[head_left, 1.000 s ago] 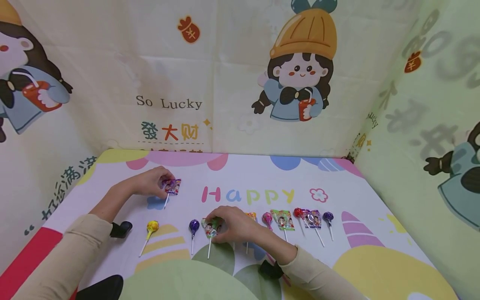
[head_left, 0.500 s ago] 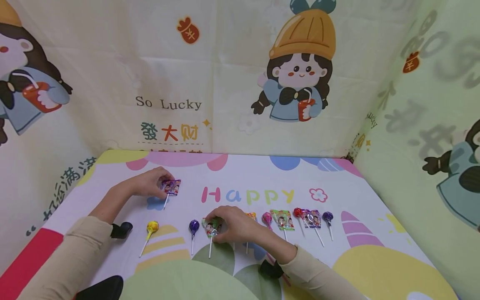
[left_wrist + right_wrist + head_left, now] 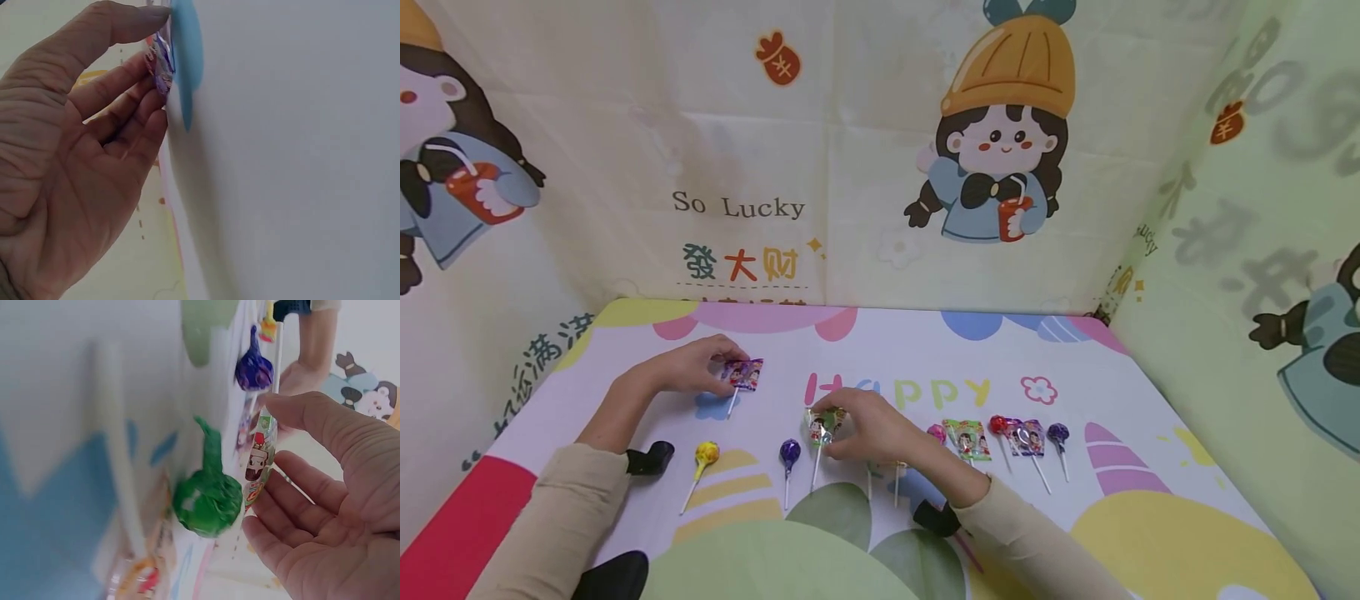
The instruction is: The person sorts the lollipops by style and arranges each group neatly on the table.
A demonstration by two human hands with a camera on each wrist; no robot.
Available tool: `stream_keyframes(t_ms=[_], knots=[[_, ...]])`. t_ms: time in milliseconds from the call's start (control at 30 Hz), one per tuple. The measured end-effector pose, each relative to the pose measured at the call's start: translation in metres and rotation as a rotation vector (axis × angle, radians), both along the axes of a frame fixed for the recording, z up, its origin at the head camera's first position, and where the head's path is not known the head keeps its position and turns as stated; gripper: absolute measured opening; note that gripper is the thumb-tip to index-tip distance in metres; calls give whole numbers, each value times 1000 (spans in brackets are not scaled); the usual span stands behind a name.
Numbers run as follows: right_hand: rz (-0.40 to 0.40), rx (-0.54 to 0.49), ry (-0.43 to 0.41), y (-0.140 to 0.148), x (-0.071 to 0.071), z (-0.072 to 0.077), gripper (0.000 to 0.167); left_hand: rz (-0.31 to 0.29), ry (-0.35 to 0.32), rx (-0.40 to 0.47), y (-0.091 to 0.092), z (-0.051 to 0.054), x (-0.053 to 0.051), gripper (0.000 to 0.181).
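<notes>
Left hand (image 3: 700, 365), left of centre in the head view: thumb and fingers nearly together, pinching a purple flat-wrapped lollipop (image 3: 747, 375) by its wrapper. Right hand (image 3: 877, 422), centre of the frame: equally narrowed, thumb and fingertips holding a green flat-wrapped lollipop (image 3: 825, 426). Whether either piece clears the table (image 3: 880, 346) cannot be determined.

Hazards, as judged: both grips bear on thin, slick wrapping, so either piece may twist or slip. A round green lollipop (image 3: 208, 503) lies just beside the right fingers; a low sideways sweep could knock it. A drift towards frame left could disturb the dark blue lollipop (image 3: 789, 452).

Count: eleven lollipops made out. Flat-wrapped, five: the held pair, a second purple lollipop (image 3: 1026, 435) and a second green lollipop (image 3: 967, 438), both right of centre, and an orange-toned lollipop (image 3: 144, 578), blurred, lower left of the right wrist view. Round, six: the green and dark blue already listed, a second dark blue lollipop (image 3: 1058, 433), rightmost, plus one yellow lollipop (image 3: 706, 454), one pink lollipop (image 3: 937, 432), one red lollipop (image 3: 997, 424)
</notes>
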State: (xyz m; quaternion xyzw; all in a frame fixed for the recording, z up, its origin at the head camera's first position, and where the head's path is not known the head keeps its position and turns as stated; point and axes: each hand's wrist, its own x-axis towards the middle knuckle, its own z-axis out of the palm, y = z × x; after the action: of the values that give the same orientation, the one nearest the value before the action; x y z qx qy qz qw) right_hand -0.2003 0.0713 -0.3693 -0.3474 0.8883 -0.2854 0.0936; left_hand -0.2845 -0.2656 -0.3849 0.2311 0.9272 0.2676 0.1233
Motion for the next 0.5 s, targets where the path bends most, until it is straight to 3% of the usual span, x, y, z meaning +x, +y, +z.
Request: stream_keyframes(t_ms=[167, 500], knots=[[17, -51, 56, -5, -13, 5, 49, 6, -10, 5, -1, 2, 0, 56], [11, -69, 66, -25, -41, 10, 47, 6, -18, 2, -2, 1, 0, 57]])
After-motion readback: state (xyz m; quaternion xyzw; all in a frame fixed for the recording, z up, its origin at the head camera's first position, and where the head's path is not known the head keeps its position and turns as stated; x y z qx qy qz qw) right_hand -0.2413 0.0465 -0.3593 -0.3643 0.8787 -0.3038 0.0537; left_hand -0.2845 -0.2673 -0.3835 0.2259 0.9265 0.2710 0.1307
